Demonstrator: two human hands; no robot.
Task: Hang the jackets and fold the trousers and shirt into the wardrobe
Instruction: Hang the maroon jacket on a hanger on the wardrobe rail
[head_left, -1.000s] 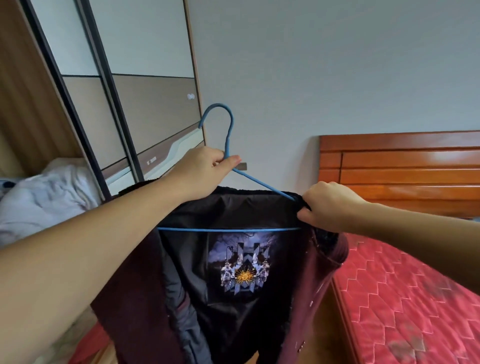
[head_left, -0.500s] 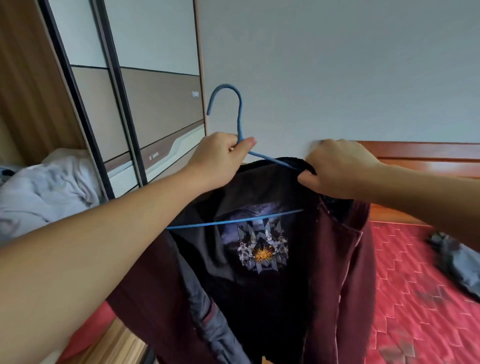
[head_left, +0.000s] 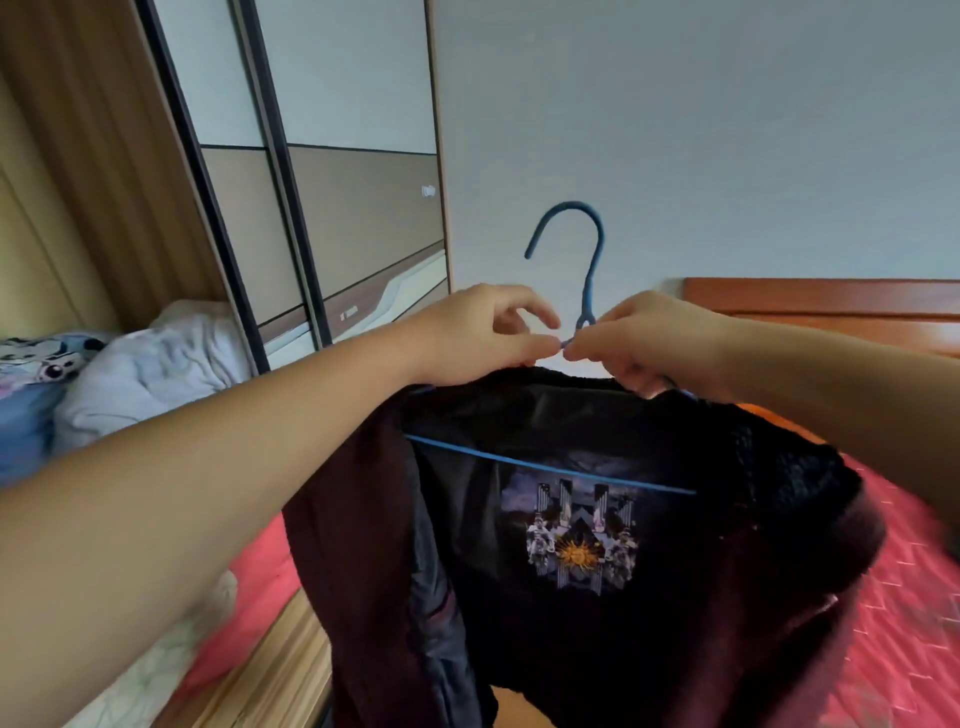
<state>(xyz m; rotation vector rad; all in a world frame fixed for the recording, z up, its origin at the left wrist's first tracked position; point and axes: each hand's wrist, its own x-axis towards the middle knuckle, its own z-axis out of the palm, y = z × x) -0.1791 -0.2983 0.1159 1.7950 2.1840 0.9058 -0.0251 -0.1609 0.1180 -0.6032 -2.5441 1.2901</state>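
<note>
Both hands – left hand (head_left: 488, 332) and right hand (head_left: 644, 343) – pinch the hanger (head_left: 589, 291) carrying the jacket (head_left: 597, 545); hanging step – next, hook it inside the wardrobe (head_left: 332, 218)

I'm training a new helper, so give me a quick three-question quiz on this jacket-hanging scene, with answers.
1. True or false: the jacket is already on the hanger.
2. Which hand pinches the hanger just below its hook: A) left hand, B) right hand, C) neither?
3. Fill in: the hanger's colour is ____.

Key: 1 true, its bar runs inside the jacket. 2 B, though the left hand's fingertips meet it there. 3 blue.
</note>
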